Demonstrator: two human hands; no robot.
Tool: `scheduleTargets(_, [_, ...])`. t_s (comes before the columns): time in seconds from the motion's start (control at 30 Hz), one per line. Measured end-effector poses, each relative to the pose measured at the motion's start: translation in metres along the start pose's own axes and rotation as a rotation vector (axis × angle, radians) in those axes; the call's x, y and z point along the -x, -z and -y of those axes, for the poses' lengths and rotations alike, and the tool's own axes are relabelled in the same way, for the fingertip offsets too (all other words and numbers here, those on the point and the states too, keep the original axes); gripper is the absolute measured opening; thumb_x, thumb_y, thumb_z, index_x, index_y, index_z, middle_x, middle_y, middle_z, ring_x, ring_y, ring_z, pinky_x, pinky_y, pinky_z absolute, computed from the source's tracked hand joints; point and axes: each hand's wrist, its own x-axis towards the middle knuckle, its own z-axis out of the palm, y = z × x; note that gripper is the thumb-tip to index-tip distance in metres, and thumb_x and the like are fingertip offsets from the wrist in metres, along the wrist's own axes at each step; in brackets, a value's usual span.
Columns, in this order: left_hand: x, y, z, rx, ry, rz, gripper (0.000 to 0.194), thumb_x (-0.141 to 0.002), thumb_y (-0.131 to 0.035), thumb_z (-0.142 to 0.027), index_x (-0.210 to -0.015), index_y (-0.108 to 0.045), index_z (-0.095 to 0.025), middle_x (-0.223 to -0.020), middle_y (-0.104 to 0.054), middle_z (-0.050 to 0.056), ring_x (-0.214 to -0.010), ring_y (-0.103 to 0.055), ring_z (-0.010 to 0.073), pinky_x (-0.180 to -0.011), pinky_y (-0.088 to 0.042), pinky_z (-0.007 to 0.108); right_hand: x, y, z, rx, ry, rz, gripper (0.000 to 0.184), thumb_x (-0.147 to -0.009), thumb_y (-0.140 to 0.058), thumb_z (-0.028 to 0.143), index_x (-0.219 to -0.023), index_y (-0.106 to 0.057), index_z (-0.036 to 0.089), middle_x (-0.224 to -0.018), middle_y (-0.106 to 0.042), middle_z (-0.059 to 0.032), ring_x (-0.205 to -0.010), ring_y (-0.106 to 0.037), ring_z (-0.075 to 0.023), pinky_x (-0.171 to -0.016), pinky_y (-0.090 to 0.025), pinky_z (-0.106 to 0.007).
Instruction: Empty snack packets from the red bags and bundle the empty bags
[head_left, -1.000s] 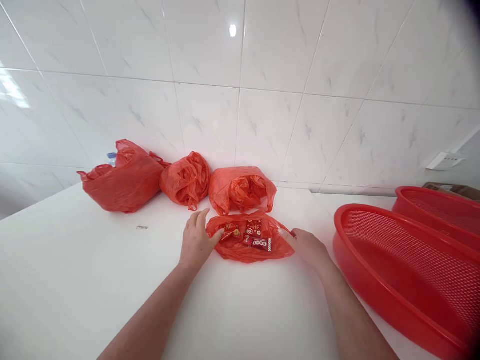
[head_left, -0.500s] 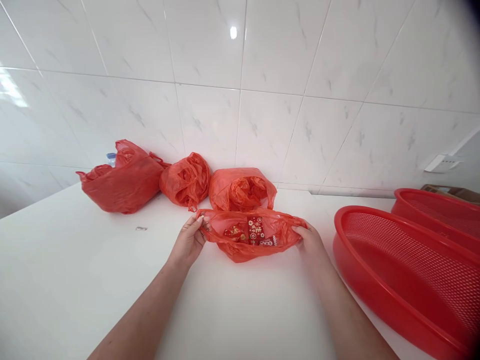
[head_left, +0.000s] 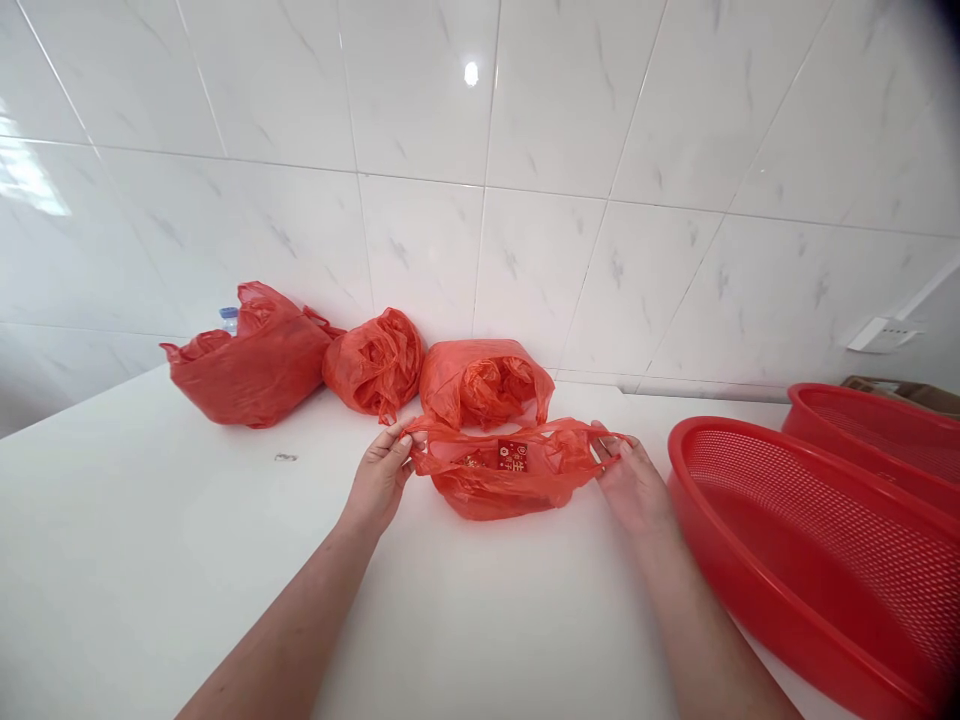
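Observation:
A thin red plastic bag [head_left: 499,497] lies on the white table with its mouth stretched sideways between my hands. Inside it show red packets [head_left: 513,456] printed with white and gold characters; the rest of the contents is hidden by the film. My left hand [head_left: 384,468] pinches the handle at the bag's left end. At the other end, my right hand [head_left: 628,472] has its thumb and fingers closed on the right handle loop. Just behind stands a second red plastic bag [head_left: 450,375], bunched at its opening.
Two more red bags, one bunched round [head_left: 371,355] and one larger [head_left: 247,375], sit along the tiled wall at the left. A blue-capped bottle [head_left: 229,318] pokes out behind the larger. Red perforated baskets [head_left: 757,590] fill the right side. A small scrap [head_left: 286,457] lies on the table [head_left: 187,560].
My right hand has shifted slightly right, from the bag's rim to its handle loop. The bag's mouth has narrowed, so less of the packets shows. My left hand keeps hold of its end.

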Motion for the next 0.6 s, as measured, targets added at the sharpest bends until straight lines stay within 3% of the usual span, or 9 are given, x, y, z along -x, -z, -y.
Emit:
scheduleTargets(0.13, [-0.004,-0.003,-0.004,-0.194,-0.054,-0.088,0.022,-0.075,-0.064,-0.038,-0.08,-0.06,-0.017,-0.077,-0.057,0.0,-0.067,-0.051,0.0097,-0.062,-0.042,0.022,-0.009,-0.013,0.008,-0.048,0.032,-0.016,0.016,-0.073,-0.069,0.029,-0.071,-0.054,0.023,-0.085,-0.065,0.0017,-0.096,-0.06,-0.0142,-0.083,-0.048,-0.032])
scheduleTargets(0.27, [-0.015,-0.016,-0.016,-0.277,-0.077,-0.205,0.026,-0.072,-0.065,-0.041,-0.069,-0.054,-0.017,-0.057,-0.047,-0.006,-0.05,-0.039,0.0064,-0.05,-0.033,0.019,-0.025,-0.039,0.019,-0.048,0.0,-0.216,0.022,-0.066,-0.074,0.029,-0.075,-0.055,0.021,-0.079,-0.065,0.0,-0.08,-0.063,-0.0151,-0.066,-0.051,-0.028])
scheduleTargets(0.33, [-0.022,-0.027,-0.028,-0.222,-0.106,-0.203,0.026,-0.072,-0.065,-0.041,-0.069,-0.053,-0.018,-0.052,-0.044,-0.007,-0.047,-0.037,0.0062,-0.048,-0.032,0.019,-0.034,-0.052,0.028,-0.031,0.053,-0.313,0.023,-0.062,-0.075,0.025,-0.073,-0.056,0.02,-0.076,-0.065,0.0002,-0.073,-0.062,-0.0133,-0.059,-0.049,-0.024])
scheduleTargets(0.4, [-0.029,-0.039,-0.043,-0.209,-0.173,-0.167,0.025,-0.073,-0.064,-0.04,-0.071,-0.053,-0.018,-0.054,-0.046,-0.006,-0.048,-0.04,0.0064,-0.048,-0.033,0.019,-0.041,-0.063,0.039,0.008,0.141,-0.292,0.022,-0.062,-0.074,0.024,-0.074,-0.057,0.019,-0.078,-0.065,0.0005,-0.073,-0.061,-0.0118,-0.059,-0.049,-0.022])
scheduleTargets(0.6, [-0.045,-0.066,-0.084,-0.302,-0.268,-0.118,0.023,-0.07,-0.066,-0.036,-0.069,-0.054,-0.016,-0.057,-0.048,-0.005,-0.049,-0.044,0.0059,-0.048,-0.036,0.017,-0.053,-0.083,0.08,0.211,0.183,-0.27,0.017,-0.06,-0.074,0.02,-0.068,-0.059,0.016,-0.075,-0.064,-0.0006,-0.071,-0.059,-0.0108,-0.057,-0.049,-0.02])
